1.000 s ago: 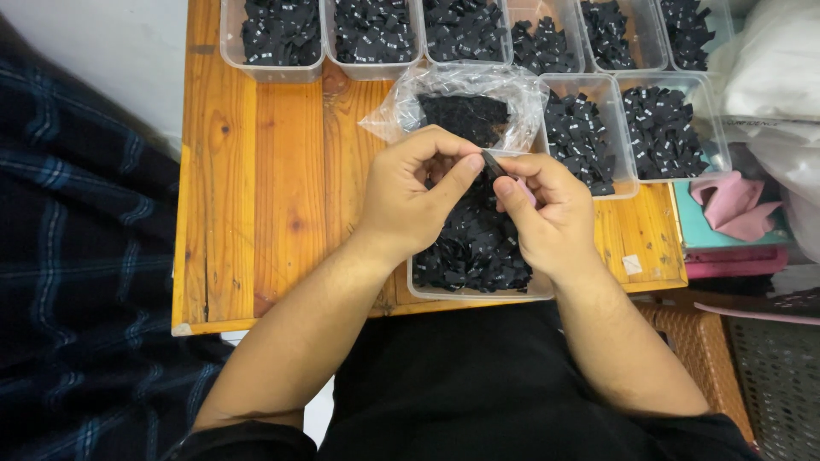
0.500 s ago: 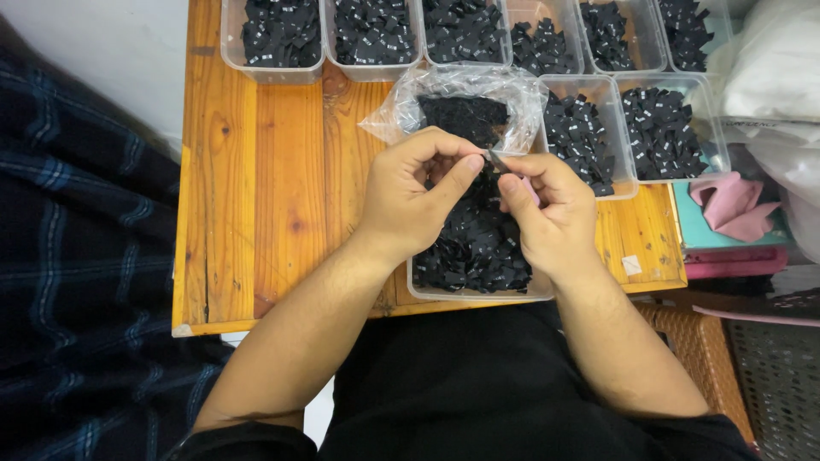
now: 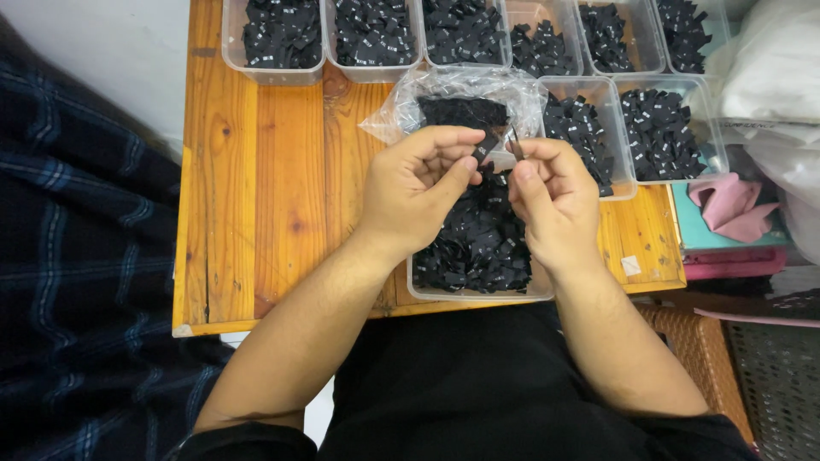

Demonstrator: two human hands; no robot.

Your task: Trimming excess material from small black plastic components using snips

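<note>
Left hand [image 3: 420, 189] pinches a small black tag [image 3: 484, 147] at its fingertips; right hand [image 3: 553, 195] is curled, pinching a thin dark piece [image 3: 516, 142] just beside it. Both over the tub [image 3: 475, 248] of tags on the table [image 3: 273, 171].

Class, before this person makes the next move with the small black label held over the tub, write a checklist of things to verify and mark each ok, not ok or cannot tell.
1. Black label pinched in left hand fingertips: ok.
2. Right hand close beside the label, fingers near it: ok; whether it grips anything: cannot tell.
3. Tub of labels directly under both hands: ok.
4. Plastic bag open behind the hands: ok.
5. Sorting tubs along the table's far edge, within view: ok.
6. Print side of the label facing up: cannot tell.
</note>
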